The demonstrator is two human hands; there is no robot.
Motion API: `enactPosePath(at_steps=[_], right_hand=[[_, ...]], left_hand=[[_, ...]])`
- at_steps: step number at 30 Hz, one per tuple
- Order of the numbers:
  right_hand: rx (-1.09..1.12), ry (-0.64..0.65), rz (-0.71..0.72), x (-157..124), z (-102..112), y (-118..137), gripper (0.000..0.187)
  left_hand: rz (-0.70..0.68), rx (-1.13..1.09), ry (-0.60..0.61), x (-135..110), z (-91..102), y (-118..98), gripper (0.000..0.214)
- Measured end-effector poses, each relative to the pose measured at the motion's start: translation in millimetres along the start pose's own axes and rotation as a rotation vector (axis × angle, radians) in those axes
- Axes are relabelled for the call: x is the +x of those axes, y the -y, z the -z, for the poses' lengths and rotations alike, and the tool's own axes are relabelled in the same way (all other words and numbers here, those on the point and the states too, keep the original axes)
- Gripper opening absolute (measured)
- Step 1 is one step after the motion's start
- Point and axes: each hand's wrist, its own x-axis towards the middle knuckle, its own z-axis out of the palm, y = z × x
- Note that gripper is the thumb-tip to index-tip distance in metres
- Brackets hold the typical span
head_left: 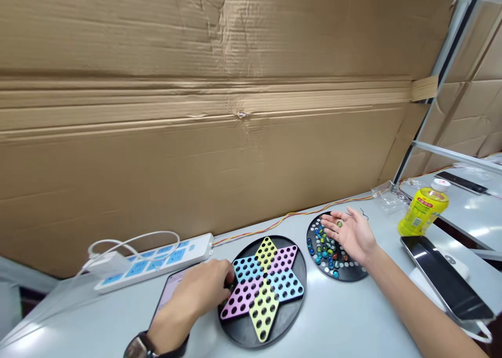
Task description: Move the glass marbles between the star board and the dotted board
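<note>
A round black Chinese checkers board (288, 316) with a pink, yellow and blue star of holes lies before me. My left hand (206, 285) is at its left edge, fingers curled down and closed; a dark green glint shows under them, too hidden to name. To the right is a second black disc (355, 274), dotted with white circles and bearing several loose glass marbles (323, 248). Over its right part my right hand (351, 235) is turned palm up, fingers loosely stretched, with one green-yellow marble (339, 223) resting on them.
A white power strip (200, 248) with a plugged-in charger (110, 264) lies at back left. Under my left forearm is a lit screen (170, 287). To the right stand a yellow drink bottle (423, 209) and a black phone (447, 277). A cardboard wall (235, 170) closes the back.
</note>
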Motion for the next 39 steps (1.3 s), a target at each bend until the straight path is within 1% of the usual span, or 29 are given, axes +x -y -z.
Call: enactPosePath(at_steps=[5, 8, 11, 16, 20, 25, 27, 29, 32, 33, 35, 37, 39], right_hand=[[-0.017, 0.019, -0.002, 0.3, 1.1, -0.1, 0.028], [-0.023, 0.016, 0.0, -0.1, 0.4, 0.2, 0.029], [-0.031, 0.008, 0.001, -1.1, -1.4, 0.5, 0.033], [-0.037, 0.0, 0.0, -2.6, -3.6, 1.0, 0.037], [-0.041, 0.002, 0.0, -2.2, -3.0, 1.0, 0.038], [-0.045, 0.018, 0.003, -0.6, -0.8, -0.8, 0.036], [-0.043, 0.024, 0.007, 0.3, -0.1, -2.6, 0.037], [-0.046, 0.035, 0.0, 1.3, 0.2, -5.2, 0.038], [-0.066, 0.073, -0.033, 1.8, -0.7, -11.7, 0.039], [-0.075, 0.094, -0.052, 1.4, -1.3, -14.8, 0.039], [-0.104, 0.153, -0.111, -0.4, -2.7, -22.7, 0.038], [-0.149, 0.242, -0.2, -3.6, -4.5, -33.4, 0.038], [-0.2, 0.347, -0.307, -7.5, -6.3, -47.0, 0.04]], left_hand=[[-0.004, 0.005, -0.01, 0.4, 1.7, -0.6, 0.03], [-0.035, -0.014, -0.023, 1.9, 1.8, -1.8, 0.029], [-0.06, -0.062, -0.015, 4.4, 0.3, 1.2, 0.025], [-0.043, -0.134, -0.006, 7.1, -2.9, 7.0, 0.018], [-0.056, -0.107, -0.019, 2.6, -2.4, 0.6, 0.016], [-0.102, -0.02, -0.102, -1.0, -5.3, -10.5, 0.021], [-0.104, -0.024, -0.099, 1.0, -7.7, -8.6, 0.019], [-0.104, -0.049, -0.089, 3.3, -8.6, -2.4, 0.017], [-0.149, -0.19, -0.091, 3.2, -3.6, 7.9, 0.013], [-0.183, -0.264, -0.107, 1.6, -0.5, 9.2, 0.014], [-0.278, -0.409, -0.187, -3.8, 5.9, 5.2, 0.018], [-0.386, -0.507, -0.336, -10.0, 9.3, -8.6, 0.021], [-0.481, -0.554, -0.488, -14.5, 7.2, -29.7, 0.02]])
